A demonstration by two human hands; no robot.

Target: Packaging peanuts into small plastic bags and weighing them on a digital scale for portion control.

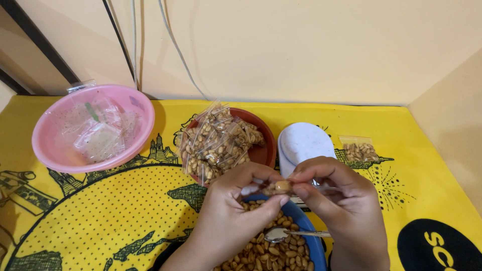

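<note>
My left hand (233, 211) and my right hand (335, 200) meet over a blue bowl (310, 232) of peanuts. Both pinch a small clear bag of peanuts (278, 187) between thumbs and fingertips. A metal spoon (281, 234) lies in the blue bowl on the peanuts, its handle pointing right under my right hand. Just behind my hands, a brown bowl (263, 145) holds several filled peanut bags (216, 143).
A pink bowl (50, 150) with empty clear bags stands at the back left. A small white scale (304, 143) sits behind my right hand, with one filled bag (359, 150) to its right. A yellow printed cloth (115, 211) covers the table; walls close the back and right.
</note>
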